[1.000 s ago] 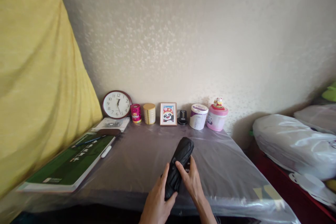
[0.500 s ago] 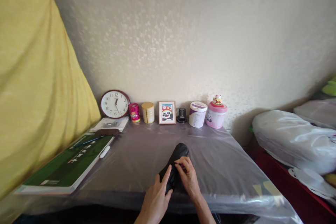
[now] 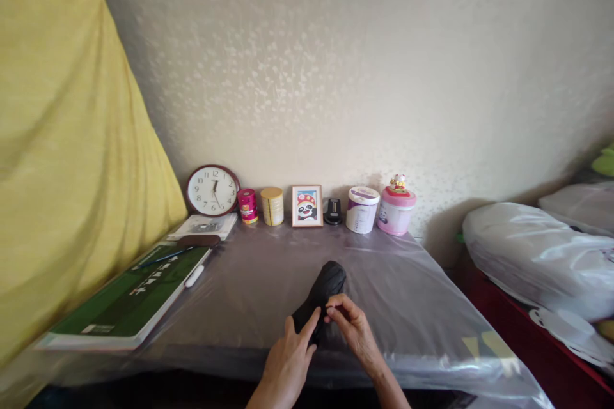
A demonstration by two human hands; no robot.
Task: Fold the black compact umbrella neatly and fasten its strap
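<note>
A black folded umbrella (image 3: 327,279), long and soft with creased fabric, lies slantwise on the plastic-covered table (image 3: 407,294), its rounded end pointing away from me. My left hand (image 3: 290,358) is closed around its near part, with the index finger stretched along the fabric and the thumb at the right side. At the umbrella's right edge, my right hand (image 3: 352,329) pinches a small dark piece of it between thumb and index finger. The near end of the umbrella is hidden by my left hand.
Along the wall stand a clock (image 3: 213,190), a pink can (image 3: 248,206), a yellow can (image 3: 272,207), a framed panda picture (image 3: 307,206), a small black object (image 3: 332,211) and two tubs. On the left lies a green book (image 3: 129,300) beside a yellow curtain (image 3: 86,160). White bags (image 3: 537,255) sit right.
My right hand has moved slightly right and toward me along the umbrella's edge, still pinching. The left hand keeps its hold; its index finger has shifted slightly. The view has moved a little.
</note>
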